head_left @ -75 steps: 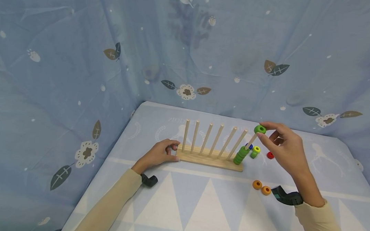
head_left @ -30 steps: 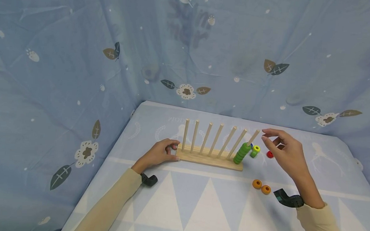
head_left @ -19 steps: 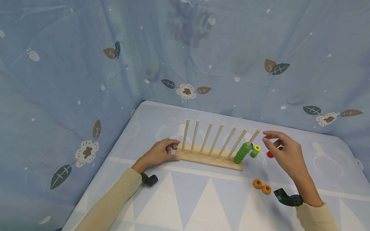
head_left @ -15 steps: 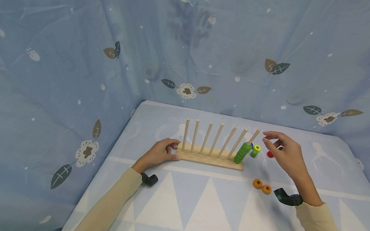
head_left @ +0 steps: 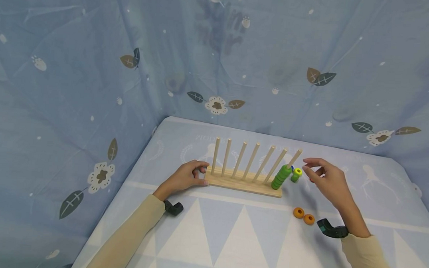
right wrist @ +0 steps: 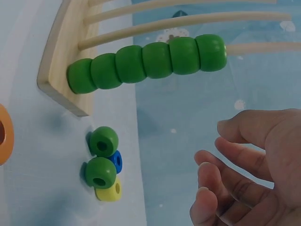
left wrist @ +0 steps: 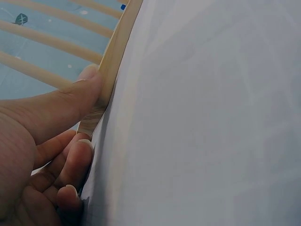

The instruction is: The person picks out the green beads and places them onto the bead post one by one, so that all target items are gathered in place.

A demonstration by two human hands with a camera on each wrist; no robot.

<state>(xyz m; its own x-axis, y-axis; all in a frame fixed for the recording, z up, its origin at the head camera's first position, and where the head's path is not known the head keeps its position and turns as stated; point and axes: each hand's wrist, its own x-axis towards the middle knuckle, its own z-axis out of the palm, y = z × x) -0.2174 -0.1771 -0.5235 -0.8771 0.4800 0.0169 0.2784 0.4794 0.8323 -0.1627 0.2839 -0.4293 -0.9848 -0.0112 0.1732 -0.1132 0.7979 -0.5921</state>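
Observation:
My left hand (head_left: 185,176) holds the left end of a wooden peg rack (head_left: 239,185). In the left wrist view its thumb (left wrist: 70,101) lies on the base, with fingers curled at the end. Green beads (right wrist: 157,60) fill the lower part of the rightmost peg; the other pegs are bare. My right hand (head_left: 329,183) hovers right of that peg, fingers loosely bent and apart, holding nothing. In the right wrist view two loose green beads (right wrist: 100,172) lie beside a blue bead (right wrist: 117,161) and a yellow bead (right wrist: 110,190).
Two orange beads (head_left: 303,216) lie on the patterned cloth (head_left: 210,233), nearer me than the rack's right end. A blue patterned curtain (head_left: 260,64) hangs behind and to the left. My right hand largely covers the spot where a red bead lay.
My right hand released a green bead onto the rightmost peg, where it slid down onto the stack. Since then the hand has sunk slightly toward the table. The left hand has stayed put.

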